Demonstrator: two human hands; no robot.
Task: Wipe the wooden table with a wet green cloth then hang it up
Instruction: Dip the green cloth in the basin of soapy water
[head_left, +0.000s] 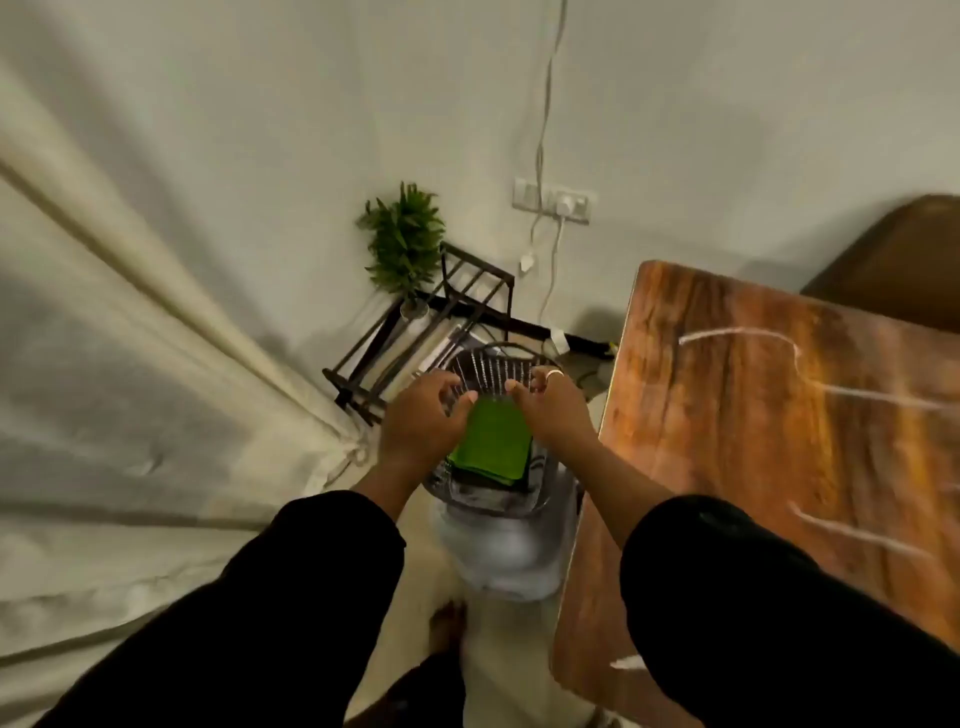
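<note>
So from my feed the green cloth (491, 441) is lying folded over the top of a wire rack thing (493, 369) that sits on a white unit just left of the wooden counter (753, 415). My left hand (423, 415) is at the cloth's left edge with fingers curled loosely, and the right hand (553, 402) is at its right edge, fingers bent too; can't tell if either is really pinching it. Little potted plant (402, 239) in the corner behind.
</note>
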